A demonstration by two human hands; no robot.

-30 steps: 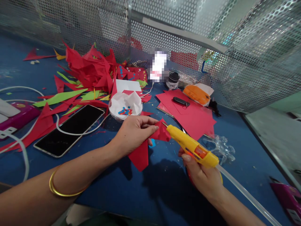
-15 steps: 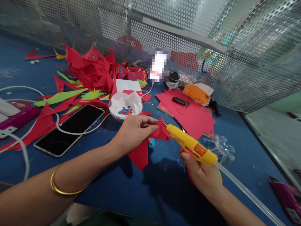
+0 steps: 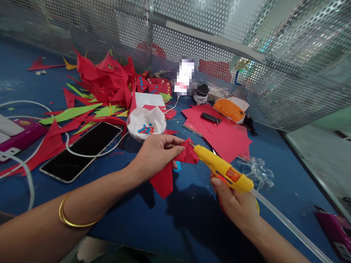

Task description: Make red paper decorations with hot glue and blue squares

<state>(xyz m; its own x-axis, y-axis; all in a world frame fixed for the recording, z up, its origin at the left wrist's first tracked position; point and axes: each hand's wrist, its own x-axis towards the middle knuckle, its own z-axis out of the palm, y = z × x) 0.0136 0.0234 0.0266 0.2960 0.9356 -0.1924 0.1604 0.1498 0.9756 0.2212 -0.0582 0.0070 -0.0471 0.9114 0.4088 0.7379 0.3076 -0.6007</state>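
Observation:
Between thumb and fingers, my left hand (image 3: 156,155) pinches a folded piece of red paper (image 3: 164,180) above the blue table. My right hand (image 3: 237,201) is wrapped round the handle of a yellow hot glue gun (image 3: 219,164), with a long clear glue stick (image 3: 287,223) trailing from its back. The gun's metal tip points left and meets, or nearly meets, the upper part of the folded paper. A small blue piece (image 3: 177,166) shows just below the paper. Behind my left hand stands a bowl lined with white paper (image 3: 146,120), holding small blue and red bits.
Red and green paper scraps (image 3: 106,80) heap up at the back left. A dark phone (image 3: 82,151) with a white cable lies left. Red sheets (image 3: 219,135) carry a black fob (image 3: 211,118) and an orange packet (image 3: 229,109). A perforated metal screen (image 3: 192,40) closes off the back.

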